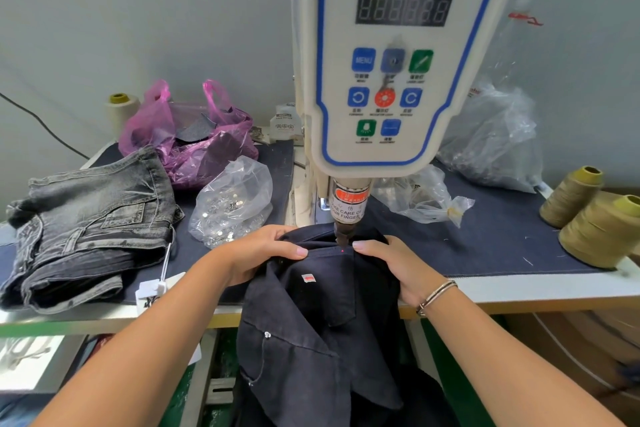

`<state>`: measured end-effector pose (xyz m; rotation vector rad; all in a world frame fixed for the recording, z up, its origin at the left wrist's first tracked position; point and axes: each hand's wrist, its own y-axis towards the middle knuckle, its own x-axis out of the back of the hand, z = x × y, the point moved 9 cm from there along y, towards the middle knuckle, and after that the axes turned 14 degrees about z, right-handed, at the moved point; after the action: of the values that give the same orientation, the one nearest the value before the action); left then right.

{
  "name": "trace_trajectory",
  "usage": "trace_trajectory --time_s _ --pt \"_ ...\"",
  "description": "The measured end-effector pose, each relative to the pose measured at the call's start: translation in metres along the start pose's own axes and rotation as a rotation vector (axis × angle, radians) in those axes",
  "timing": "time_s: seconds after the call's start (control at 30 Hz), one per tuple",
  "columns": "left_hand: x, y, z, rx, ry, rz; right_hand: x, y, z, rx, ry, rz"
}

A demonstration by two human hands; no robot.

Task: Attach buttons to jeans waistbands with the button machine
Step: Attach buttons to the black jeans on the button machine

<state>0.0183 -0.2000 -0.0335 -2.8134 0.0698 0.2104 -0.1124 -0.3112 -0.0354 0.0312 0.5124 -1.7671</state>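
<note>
Gripping the dark jeans point(332, 291) at the waistband, I have my left hand point(258, 253) and right hand point(398, 263) on either side of the punch point(343, 236), fingers curled round the bunched cloth, thumbs lying on top. A red dot point(342, 251) sits on the band between my thumbs. The jeans hang off the table point(519, 291) edge under the machine point(398, 62). A bag of buttons point(232, 201) lies left, beside grey jeans point(93, 225); thread cones point(588, 218) stand right.

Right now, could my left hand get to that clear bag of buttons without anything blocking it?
Probably yes. The left hand grips the dark jeans at the waistband, and the clear button bag lies just beyond it on the table, nothing between. It would have to let go first.
</note>
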Motion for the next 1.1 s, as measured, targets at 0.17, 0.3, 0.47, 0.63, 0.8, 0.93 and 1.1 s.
trace_trajectory --time_s 0.17,0.3,0.47,0.63,0.8,0.93,1.1 --pt "0.0008 0.0001 0.001 0.015 0.003 0.004 0.0013 0.0005 -0.0006 0.02 -0.007 -0.003" --pt "0.001 0.0 0.001 0.002 0.008 -0.01 0.0025 0.001 -0.0009 0.021 -0.012 -0.012" --pt "0.0002 -0.0006 0.0004 -0.005 0.011 -0.013 0.003 0.0013 -0.0005 0.02 -0.021 -0.008" --pt "0.0013 0.0002 0.0019 0.003 0.01 -0.023 0.004 0.0022 -0.0018 0.011 -0.037 -0.006" --pt "0.0019 0.0008 0.0026 0.009 -0.003 -0.021 0.0066 0.0044 -0.0044 0.004 -0.036 -0.021" --pt "0.002 0.0003 0.0027 0.01 -0.005 -0.017 0.0077 0.0044 -0.0049 0.004 -0.049 -0.035" --pt "0.0014 -0.0009 0.0013 0.006 0.005 -0.02 0.008 0.005 -0.0053 0.002 -0.031 -0.035"
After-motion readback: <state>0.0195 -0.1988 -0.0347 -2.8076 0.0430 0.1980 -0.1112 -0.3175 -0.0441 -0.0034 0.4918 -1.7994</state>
